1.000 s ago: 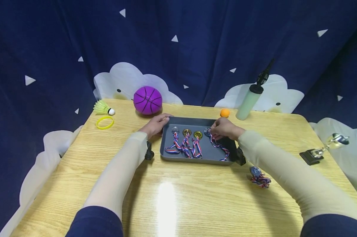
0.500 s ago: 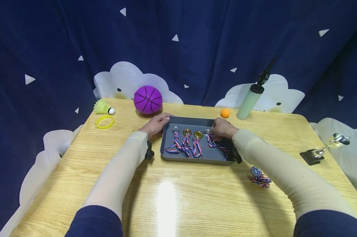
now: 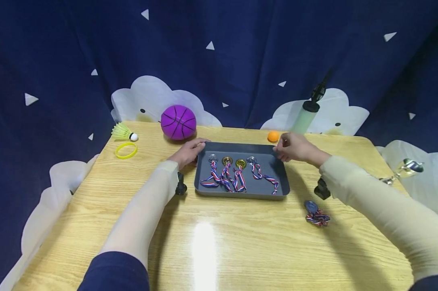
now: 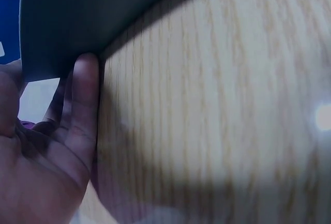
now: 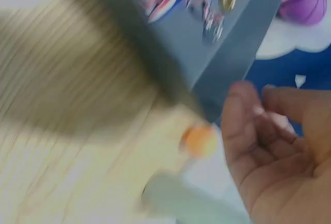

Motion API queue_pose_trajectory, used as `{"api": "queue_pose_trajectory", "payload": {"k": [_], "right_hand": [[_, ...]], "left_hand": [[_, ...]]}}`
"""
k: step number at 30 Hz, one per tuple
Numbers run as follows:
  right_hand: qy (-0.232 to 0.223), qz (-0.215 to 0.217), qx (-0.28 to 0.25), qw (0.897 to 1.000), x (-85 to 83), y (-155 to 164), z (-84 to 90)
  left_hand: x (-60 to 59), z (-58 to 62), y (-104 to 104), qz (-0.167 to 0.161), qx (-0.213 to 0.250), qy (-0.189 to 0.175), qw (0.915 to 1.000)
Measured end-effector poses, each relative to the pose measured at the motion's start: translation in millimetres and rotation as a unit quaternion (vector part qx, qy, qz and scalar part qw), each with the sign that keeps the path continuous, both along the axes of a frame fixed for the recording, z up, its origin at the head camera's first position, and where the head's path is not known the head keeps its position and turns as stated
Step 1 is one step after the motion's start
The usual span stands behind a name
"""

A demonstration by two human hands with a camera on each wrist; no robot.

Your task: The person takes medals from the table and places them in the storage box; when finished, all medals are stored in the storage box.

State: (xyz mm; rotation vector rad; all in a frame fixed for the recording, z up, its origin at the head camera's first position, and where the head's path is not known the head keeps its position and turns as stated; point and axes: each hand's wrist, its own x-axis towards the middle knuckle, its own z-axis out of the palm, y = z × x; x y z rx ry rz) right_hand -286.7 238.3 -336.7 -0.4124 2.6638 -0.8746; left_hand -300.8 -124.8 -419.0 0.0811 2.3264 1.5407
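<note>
A dark grey baking tray [image 3: 262, 196] lies on the table with several ribboned medals in a row inside. At its right end lies a silver medal [image 3: 251, 160], its striped ribbon trailing toward the near right; left of it is a gold medal [image 3: 241, 163]. My left hand [image 3: 187, 154] holds the tray's far left corner; in the left wrist view its fingers [image 4: 85, 87] lie against the outside of the wall. By the far right corner hovers my right hand [image 3: 295, 147], fingers loosely bent and nothing between them. A medal with a bunched ribbon [image 3: 317, 214] rests right of the tray.
Behind the tray are a purple ball [image 3: 178, 122], an orange ball [image 3: 273, 136] and a pale green hand pump [image 3: 306, 117]. A shuttlecock [image 3: 124, 132] and yellow wristband [image 3: 126, 150] lie at the left. A trophy [image 3: 404, 169] stands at the right, partly behind the sleeve.
My right hand has let go of the right-hand silver medal and moved right, out to the tray's corner. That medal shifted slightly left before the release. My left hand stays at the tray.
</note>
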Motion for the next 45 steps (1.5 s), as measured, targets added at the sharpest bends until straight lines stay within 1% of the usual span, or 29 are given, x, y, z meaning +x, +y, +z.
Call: {"api": "queue_pose_trajectory", "payload": {"k": [2,5,8,11,14,16,18,20,22,25,28,31,35,38,41,45], "right_hand": [[0.005,-0.004,0.006,1.0,6.2,22.9,1.8],[-0.006,-0.006,0.026,1.0,19.8,59.2,-3.9],[-0.042,0.0,0.035,0.998,35.2,90.8,-16.2],[-0.08,0.023,0.017,0.996,52.2,113.4,-31.4],[-0.108,0.056,-0.014,0.993,68.8,125.3,-44.8],[-0.116,0.079,-0.029,0.99,77.8,128.0,-52.0],[-0.12,0.091,-0.034,0.988,85.2,127.8,-56.9],[-0.118,0.093,-0.03,0.988,90.6,126.7,-60.4],[-0.11,0.094,-0.022,0.989,94.3,124.9,-63.2],[-0.08,0.098,0.001,0.992,96.5,124.0,-67.3],[-0.05,0.109,0.011,0.993,96.7,124.5,-70.3],[-0.035,0.117,-0.002,0.992,97.1,124.9,-72.4],[-0.028,0.115,-0.02,0.993,99.3,124.2,-74.5],[-0.026,0.114,-0.026,0.993,99.9,123.8,-74.6],[-0.022,0.125,-0.036,0.991,99.4,124.5,-74.0],[-0.029,0.139,-0.066,0.988,97.9,126.9,-73.3]], "left_hand": [[-1.0,-0.9,1.1,0.001,0.002,-0.002,1.0],[-1.6,-1.4,2.5,-0.003,-0.003,0.0,1.0],[-2.4,-1.1,3.2,-0.005,-0.01,0.006,0.9999],[-2.9,-0.9,3.1,-0.01,-0.009,0.015,0.9998],[-3.0,-1.2,1.9,-0.012,-0.001,0.018,0.9998],[-2.7,-1.3,0.8,-0.012,0.002,0.02,0.9997],[-2.3,-1.1,0.0,-0.01,0.001,0.021,0.9997],[-2.0,-0.8,-0.3,-0.009,-0.003,0.023,0.9997],[-1.9,-0.6,-0.6,-0.008,-0.009,0.023,0.9997],[-2.9,-1.3,-0.8,-0.008,-0.012,0.024,0.9996],[-3.2,-1.6,-1.3,-0.007,-0.012,0.024,0.9996],[-2.7,-1.2,-1.9,-0.005,-0.01,0.023,0.9997],[0.0,0.9,-2.4,-0.004,-0.009,0.024,0.9997],[0.7,0.9,-2.6,-0.004,-0.007,0.018,0.9998],[1.1,0.5,-2.8,-0.005,-0.005,0.009,0.9999],[2.0,0.9,-3.6,-0.011,-0.005,0.012,0.9999]]}}
